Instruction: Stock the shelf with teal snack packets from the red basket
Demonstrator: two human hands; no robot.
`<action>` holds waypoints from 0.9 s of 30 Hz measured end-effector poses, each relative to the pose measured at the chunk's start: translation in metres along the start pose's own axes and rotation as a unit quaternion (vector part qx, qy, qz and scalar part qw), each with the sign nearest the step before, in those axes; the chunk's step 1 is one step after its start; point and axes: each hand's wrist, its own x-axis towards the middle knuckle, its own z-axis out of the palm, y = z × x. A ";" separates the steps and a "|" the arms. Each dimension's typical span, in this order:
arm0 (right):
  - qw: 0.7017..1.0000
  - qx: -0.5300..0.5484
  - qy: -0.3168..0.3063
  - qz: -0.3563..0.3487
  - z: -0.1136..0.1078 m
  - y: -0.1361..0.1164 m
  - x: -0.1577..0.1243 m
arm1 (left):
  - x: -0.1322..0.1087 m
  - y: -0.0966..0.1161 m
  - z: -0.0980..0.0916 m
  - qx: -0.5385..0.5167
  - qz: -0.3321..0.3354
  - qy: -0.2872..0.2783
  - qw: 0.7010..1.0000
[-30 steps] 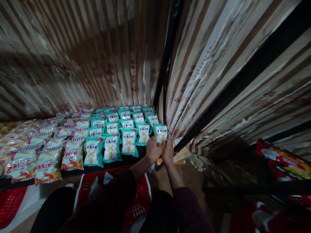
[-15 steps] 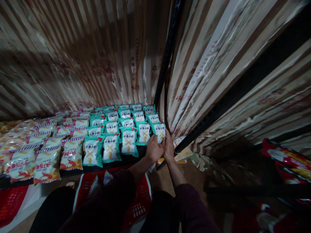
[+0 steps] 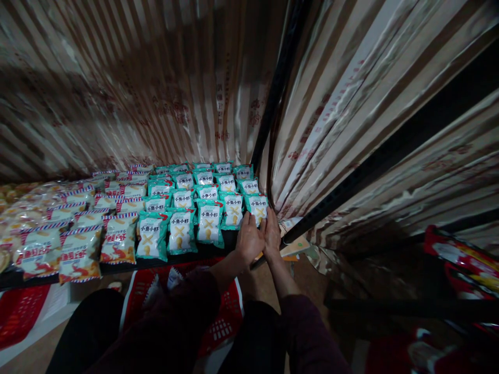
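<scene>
I see both hands at the front right corner of the shelf point(image 3: 183, 262). My left hand point(image 3: 249, 240) and my right hand point(image 3: 272, 236) sit side by side, touching. Both press their fingers on the last green snack bag point(image 3: 256, 206) in the row. Each grip is closed on the bottom edge of that bag. The bag is just above the hands, a bit farther back on the shelf. Its long side runs away from me. Neither hand is nearer. More green bags point(image 3: 209, 222) lie to the left. Then come red and white bags point(image 3: 119, 245). A red basket point(image 3: 224, 324) is below the shelf.
</scene>
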 end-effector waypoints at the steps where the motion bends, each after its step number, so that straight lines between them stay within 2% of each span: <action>1: 1.000 -0.005 0.004 0.000 0.000 0.000 -0.001 | -0.002 0.000 -0.001 0.003 0.011 0.004 1.000; 7: 0.998 -0.025 0.043 -0.024 0.002 -0.005 -0.007 | 0.001 -0.005 -0.014 0.051 0.094 0.058 0.993; 12: 0.995 -0.047 0.071 -0.056 -0.005 -0.016 -0.010 | 0.015 -0.013 -0.032 0.115 0.131 0.082 0.981; 16: 0.987 -0.063 0.085 -0.119 -0.013 -0.032 -0.007 | 0.030 -0.017 -0.050 0.171 0.130 0.093 0.972; 21: 0.984 -0.056 0.050 -0.161 -0.009 -0.058 0.017 | 0.068 -0.023 -0.077 0.239 0.117 0.089 0.960; 27: 0.980 -0.077 -0.049 -0.175 0.019 -0.096 0.068 | 0.127 -0.030 -0.097 0.266 0.100 0.066 0.956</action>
